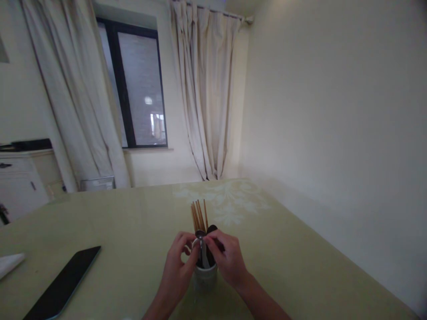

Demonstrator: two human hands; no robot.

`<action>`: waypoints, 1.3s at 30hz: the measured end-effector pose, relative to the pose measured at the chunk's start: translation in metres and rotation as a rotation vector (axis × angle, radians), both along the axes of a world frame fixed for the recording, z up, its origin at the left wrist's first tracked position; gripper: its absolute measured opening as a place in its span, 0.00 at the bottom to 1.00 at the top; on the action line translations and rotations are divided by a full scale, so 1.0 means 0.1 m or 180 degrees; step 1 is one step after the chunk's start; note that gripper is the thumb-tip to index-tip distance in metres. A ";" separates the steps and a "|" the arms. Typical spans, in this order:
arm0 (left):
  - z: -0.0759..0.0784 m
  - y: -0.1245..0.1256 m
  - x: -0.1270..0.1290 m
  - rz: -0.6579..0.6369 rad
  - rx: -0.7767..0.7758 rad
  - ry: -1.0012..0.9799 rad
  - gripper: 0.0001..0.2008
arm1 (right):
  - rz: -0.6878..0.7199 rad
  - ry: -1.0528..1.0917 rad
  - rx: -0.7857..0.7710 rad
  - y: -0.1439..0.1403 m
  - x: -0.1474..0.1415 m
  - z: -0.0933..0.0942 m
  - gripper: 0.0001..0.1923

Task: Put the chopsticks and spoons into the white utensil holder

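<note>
A pale cup (205, 276) stands on the table in front of me, holding several wooden chopsticks (199, 214) and some metal cutlery. Just above its rim my two hands come together. With thumb and fingers closed, my left hand (180, 258) pinches a metal spoon (200, 233) whose bowl points upward. My right hand (228, 255) is closed too, its thumb and index fingertips meeting at the same spoon. A dark spoon head (211, 229) shows behind the right fingers. The fingers hide part of the handles, so the exact grip points are hard to see.
The greenish table (133, 231) has a pale leaf pattern at its far end. A black flat device (65, 284) lies at the left, with a white object (10, 264) beyond it. A wall (333, 133) runs along the right side, and a white cabinet (20, 182) stands far left.
</note>
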State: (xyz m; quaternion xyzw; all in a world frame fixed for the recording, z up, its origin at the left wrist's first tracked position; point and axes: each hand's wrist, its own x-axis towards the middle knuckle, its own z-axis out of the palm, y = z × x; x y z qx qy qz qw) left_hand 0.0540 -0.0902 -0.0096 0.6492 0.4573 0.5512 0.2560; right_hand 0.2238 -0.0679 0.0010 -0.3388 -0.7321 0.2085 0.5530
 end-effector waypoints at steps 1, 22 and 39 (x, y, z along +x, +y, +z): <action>0.00 -0.01 0.00 -0.0019 0.0015 0.0009 0.15 | -0.0006 -0.0001 0.0008 0.00 0.00 0.00 0.16; -0.06 0.05 -0.04 -0.0443 -0.0142 -0.0562 0.13 | -0.0111 -0.0749 -0.0117 -0.05 0.05 0.12 0.02; -0.15 0.00 -0.07 -0.0492 -0.0031 -0.0398 0.16 | -0.0084 -0.0925 0.0474 -0.01 0.14 0.08 0.06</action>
